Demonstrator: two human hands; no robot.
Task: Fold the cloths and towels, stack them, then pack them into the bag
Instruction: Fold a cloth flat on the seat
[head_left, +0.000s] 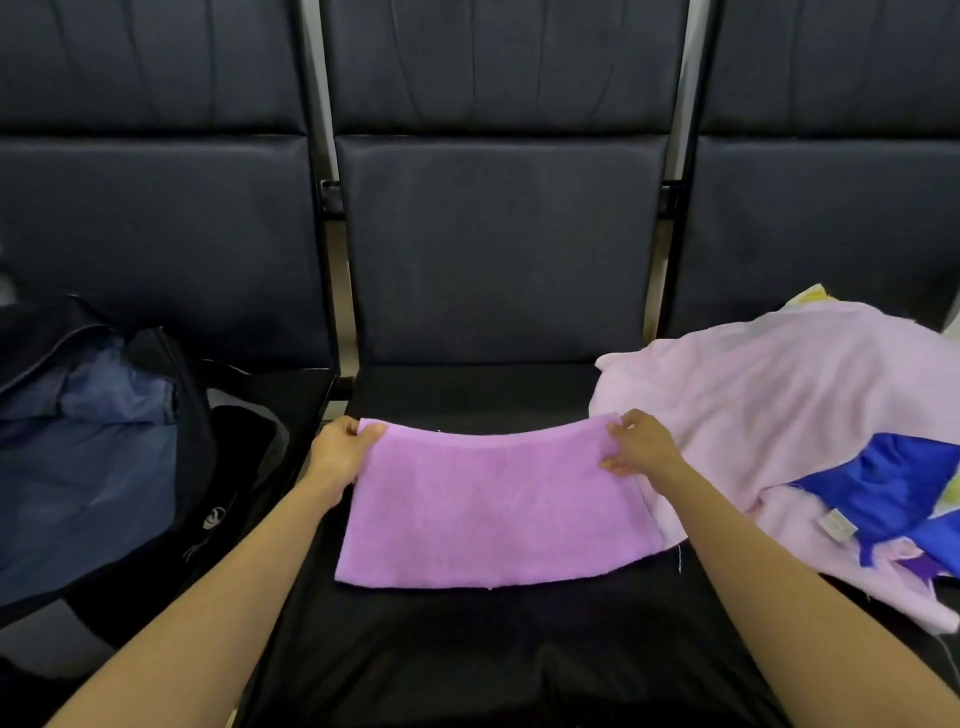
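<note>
On the middle seat (467, 389) of a row of dark padded chairs, seen from the head camera, a purple towel (493, 504) lies spread as a wide rectangle. The left hand (340, 449) pinches its far left corner with the thumb on top, and the right hand (641, 441) pinches the far right corner the same way. Each grip is clamped on towel and nothing else. The far edge sags between them in a shallow curve and seems raised a little, while the near edge rests flat on the seat.

I'd judge a fold of this towel is in hand, early in the job. To do it well, draw the two corners apart until the sag goes, bring them over to meet the near corners squarely, then press the crease flat with an open palm.

The towel is matte terry, soft and fairly thick, with loose threads at its edges. The seat is smooth, faintly shiny leatherette. On the right-hand seat, touching the towel's right edge, a pale pink cloth (769, 405) lies crumpled and fleecy. A thin, glossy blue cloth (893, 483) and a small white label (835, 524) lie on it. On the left seat a black bag (197, 426) gapes open, its blue-grey inside slack and wrinkled.
</note>
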